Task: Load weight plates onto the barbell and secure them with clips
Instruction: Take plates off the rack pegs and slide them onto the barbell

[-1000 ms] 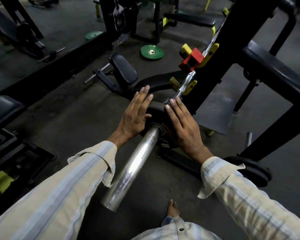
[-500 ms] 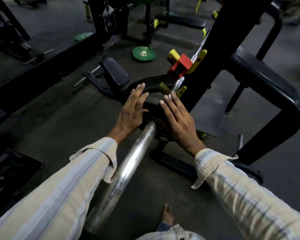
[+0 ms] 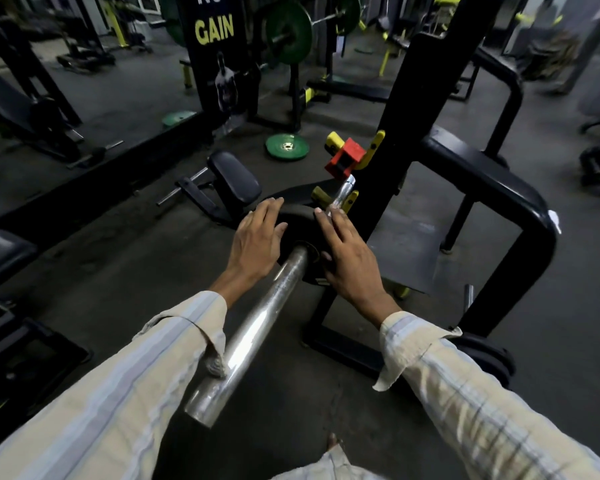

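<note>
Dim gym floor [image 3: 326, 393] lies under the chrome barbell sleeve [image 3: 250, 337], which juts toward six o'clock. Farther up it, the black weight plate [image 3: 300, 225] is threaded on; the left hand [image 3: 257, 242] and right hand [image 3: 349, 256] press flat on its face at nine and three o'clock, fingers spread, gripping nothing. No clip is on yet, so the plate could slide back off, perhaps onto the bare foot [image 3: 333, 441] below. At twelve o'clock, a banner [image 3: 215, 53] reads "GAIN".
</note>
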